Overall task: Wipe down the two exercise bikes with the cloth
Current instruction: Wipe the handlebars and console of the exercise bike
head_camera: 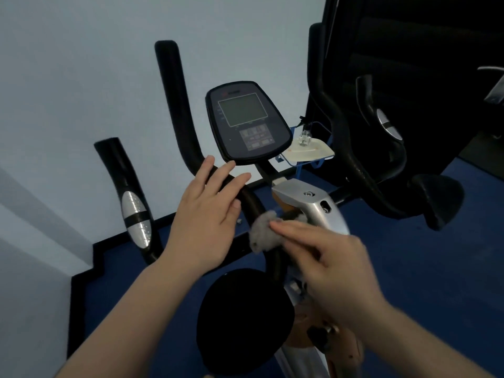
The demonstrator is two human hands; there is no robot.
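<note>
The right hand [341, 266] pinches the fluffy grey cloth [263, 233] against the black padded handlebar [252, 203] to rub it; the left hand [207, 211], fingers spread, steadies the bar.

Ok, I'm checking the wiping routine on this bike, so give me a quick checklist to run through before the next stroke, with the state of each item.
1. Cloth in hand: ok, the right hand pinches the grey cloth.
2. Cloth touching the bike: ok, it is pressed against the black handlebar tube near the silver stem.
3. Left hand steadying: ok, open, fingers resting over the handlebar below the console.
4. Console wiped: cannot tell.
5. Left grip with silver sensor wiped: cannot tell.
6. Black saddle clear of the hands: ok.
</note>
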